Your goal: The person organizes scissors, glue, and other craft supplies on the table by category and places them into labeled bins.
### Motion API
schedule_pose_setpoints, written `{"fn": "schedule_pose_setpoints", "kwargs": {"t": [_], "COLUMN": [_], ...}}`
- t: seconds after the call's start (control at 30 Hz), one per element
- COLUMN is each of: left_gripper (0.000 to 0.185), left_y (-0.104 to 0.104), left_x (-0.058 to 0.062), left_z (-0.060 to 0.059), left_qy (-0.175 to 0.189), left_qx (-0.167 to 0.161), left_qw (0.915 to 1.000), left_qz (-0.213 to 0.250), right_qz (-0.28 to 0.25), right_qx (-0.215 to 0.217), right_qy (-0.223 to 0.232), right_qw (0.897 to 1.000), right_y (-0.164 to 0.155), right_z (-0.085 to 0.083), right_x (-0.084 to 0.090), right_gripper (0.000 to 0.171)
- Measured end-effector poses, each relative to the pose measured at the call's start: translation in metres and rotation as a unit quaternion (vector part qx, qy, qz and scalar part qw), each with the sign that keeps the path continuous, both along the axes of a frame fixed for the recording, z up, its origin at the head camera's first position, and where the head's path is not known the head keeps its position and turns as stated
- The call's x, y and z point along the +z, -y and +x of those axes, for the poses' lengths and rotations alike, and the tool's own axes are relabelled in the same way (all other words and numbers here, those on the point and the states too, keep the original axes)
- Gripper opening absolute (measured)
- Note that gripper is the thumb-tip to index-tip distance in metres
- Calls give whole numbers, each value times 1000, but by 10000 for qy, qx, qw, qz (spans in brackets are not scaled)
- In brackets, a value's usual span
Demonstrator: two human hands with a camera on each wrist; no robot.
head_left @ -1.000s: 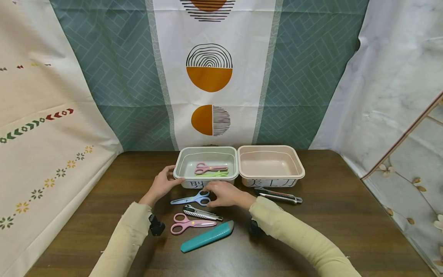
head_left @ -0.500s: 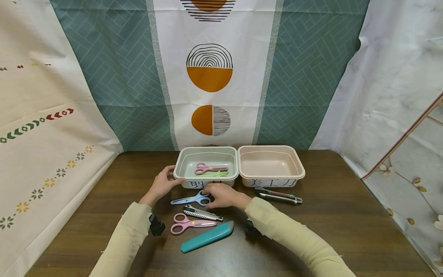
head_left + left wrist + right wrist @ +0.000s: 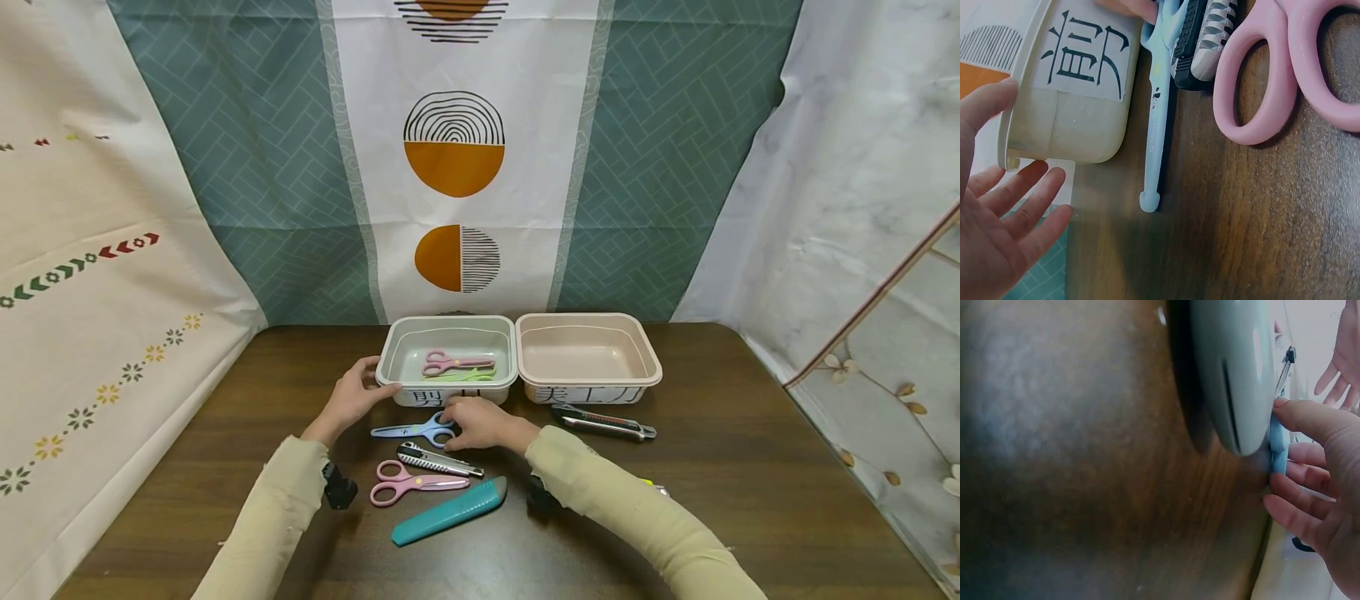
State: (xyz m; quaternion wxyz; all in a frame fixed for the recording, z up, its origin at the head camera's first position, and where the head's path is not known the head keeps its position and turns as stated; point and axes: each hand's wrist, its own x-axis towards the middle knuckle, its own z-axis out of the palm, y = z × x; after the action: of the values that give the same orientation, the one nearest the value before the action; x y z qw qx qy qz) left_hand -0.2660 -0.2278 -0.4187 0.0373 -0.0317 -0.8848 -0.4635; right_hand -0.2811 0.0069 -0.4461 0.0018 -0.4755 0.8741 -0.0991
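Note:
Blue scissors (image 3: pixel 408 431) lie on the table before the pale green bin (image 3: pixel 450 323). My right hand (image 3: pixel 480 422) pinches their handles, thumb on the near loop and fingers on the far one. At the bin's left front corner, my left hand (image 3: pixel 352 404) rests its thumb on the rim, its relaxed fingers spread along the side. Inside that bin lie pink scissors (image 3: pixel 457 364) and a lime-green pair (image 3: pixel 465 377). Close below the blue scissors are a silver utility knife (image 3: pixel 438 460), more pink scissors (image 3: pixel 416 482) and a teal utility knife (image 3: pixel 450 512).
A beige bin (image 3: pixel 588 323) stands against the green one on the right. In front of it lies a black-and-silver utility knife (image 3: pixel 603 422). A small yellow-and-silver thing (image 3: pixel 656 486) is partly hidden behind my right sleeve. Patterned cloths hang behind the table (image 3: pixel 750 467).
My right wrist and forearm have shifted slightly left, uncovering part of the yellow-and-silver thing. The left hand and the blue scissors have stayed almost in place.

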Motion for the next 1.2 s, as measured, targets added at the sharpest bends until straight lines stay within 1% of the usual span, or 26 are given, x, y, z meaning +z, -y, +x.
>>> {"fn": "schedule_pose_setpoints", "kwargs": {"t": [0.17, 0.33, 0.57, 0.77, 0.97, 1.2], "left_gripper": [66, 66, 66, 66, 66, 66], "left_y": [-1, -2, -2, -1, 0, 0], "left_x": [1, 2, 1, -1, -2, -2], "left_z": [0, 0, 0, -1, -2, -1], "left_qy": [-17, -25, -49, -64, -96, -85], "left_qx": [-18, -37, -21, 4, 32, -7], "left_qw": [10000, 10000, 10000, 10000, 9999, 10000], "left_qz": [-7, -4, -41, -51, -56, -12], "right_qz": [0, -44, -130, -325, -494, -690], "right_qx": [-4, 41, 43, 151, 213, 288], "right_qy": [22, -63, -115, -250, -432, -589], "right_qw": [10000, 10000, 9998, 9990, 9976, 9955], "right_y": [0, -2, -7, -14, -21, -28], "right_z": [0, 1, 4, 8, 12, 18], "right_x": [0, 1, 3, 4, 5, 7], "right_gripper": [38, 34, 32, 30, 32, 32]}}
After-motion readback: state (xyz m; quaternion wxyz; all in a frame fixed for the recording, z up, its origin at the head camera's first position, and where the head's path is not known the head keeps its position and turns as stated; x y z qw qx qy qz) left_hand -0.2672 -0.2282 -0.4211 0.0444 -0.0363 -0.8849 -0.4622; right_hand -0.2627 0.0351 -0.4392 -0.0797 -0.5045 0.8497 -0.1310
